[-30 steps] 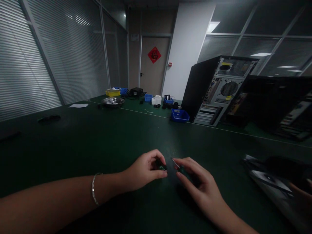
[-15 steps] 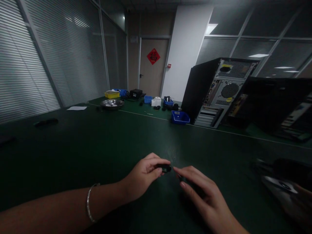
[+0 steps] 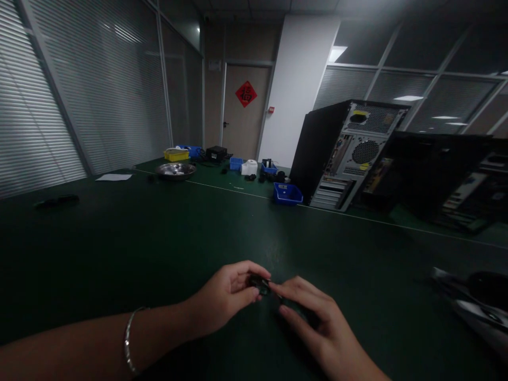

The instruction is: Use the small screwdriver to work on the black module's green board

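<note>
My left hand [image 3: 228, 296] pinches a small dark part [image 3: 259, 284] between thumb and fingers, just above the green table [image 3: 138, 238]. A silver bracelet [image 3: 127, 341] circles that wrist. My right hand [image 3: 317, 323] meets it from the right, its fingertips touching the same small part. A thin dark piece seems to lie under the right fingers, but it is too dim to make out. Both hands are low in the middle of the view.
An open computer case [image 3: 341, 153] stands at the back right, a blue bin [image 3: 288, 193] beside it. Further back are a metal bowl [image 3: 175, 170], a yellow bin [image 3: 177, 154] and small boxes. A dark device [image 3: 476, 301] lies at the right edge.
The view has shifted right and slightly up. My hands have drawn closer together, and the right fingertips now touch the small part held by the left hand.
</note>
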The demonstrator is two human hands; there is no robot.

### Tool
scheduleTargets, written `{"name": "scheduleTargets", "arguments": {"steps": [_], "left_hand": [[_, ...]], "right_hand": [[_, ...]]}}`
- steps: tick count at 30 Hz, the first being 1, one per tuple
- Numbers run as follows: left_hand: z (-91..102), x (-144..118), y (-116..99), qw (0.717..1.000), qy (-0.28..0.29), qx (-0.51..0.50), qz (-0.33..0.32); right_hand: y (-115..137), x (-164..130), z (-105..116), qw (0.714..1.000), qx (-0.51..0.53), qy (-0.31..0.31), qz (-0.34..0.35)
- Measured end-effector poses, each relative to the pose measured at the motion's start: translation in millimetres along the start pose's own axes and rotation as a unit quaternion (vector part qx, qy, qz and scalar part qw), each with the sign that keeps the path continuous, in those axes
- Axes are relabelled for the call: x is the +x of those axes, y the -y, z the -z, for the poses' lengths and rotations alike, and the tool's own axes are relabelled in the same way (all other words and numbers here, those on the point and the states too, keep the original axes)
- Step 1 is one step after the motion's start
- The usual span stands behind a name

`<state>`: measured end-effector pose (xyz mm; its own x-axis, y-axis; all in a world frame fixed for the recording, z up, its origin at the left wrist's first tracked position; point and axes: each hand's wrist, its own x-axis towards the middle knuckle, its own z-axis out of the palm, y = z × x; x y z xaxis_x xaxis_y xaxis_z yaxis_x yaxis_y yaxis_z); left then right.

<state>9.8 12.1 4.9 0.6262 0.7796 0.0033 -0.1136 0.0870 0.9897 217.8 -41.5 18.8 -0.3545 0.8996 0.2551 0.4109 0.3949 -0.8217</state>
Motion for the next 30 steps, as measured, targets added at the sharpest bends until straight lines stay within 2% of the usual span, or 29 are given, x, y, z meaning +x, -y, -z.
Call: {"name": "scheduleTargets", "arguments": {"steps": [3,9,14,26,30], "left_hand": [[-1.1,0.8,-0.1,1.000,-0.001,0.011,0.006],[-3.5,1.0,-5.8,0.999,-0.048,0.013,0.007],[-4.1,-3.0,-11.1,0.996,-0.085,0.004,0.018],[-2.7,-2.7,-15.9,0.995,-0.094,0.013,0.015],[-1.0,3.0,-10.3,0.996,-0.081,0.021,0.019]], "right_hand": [[3.1,-2.6,-0.4,1.000,-0.004,0.002,0.008],[2.8,-5.1,-0.1,0.998,-0.007,-0.060,-0.002],[1.4,-6.5,0.0,0.997,-0.001,-0.074,0.000],[2.4,-6.5,-3.4,0.996,0.009,-0.093,-0.004],[-0.6,-5.1,-1.7,0.994,0.023,-0.101,-0.023]]}}
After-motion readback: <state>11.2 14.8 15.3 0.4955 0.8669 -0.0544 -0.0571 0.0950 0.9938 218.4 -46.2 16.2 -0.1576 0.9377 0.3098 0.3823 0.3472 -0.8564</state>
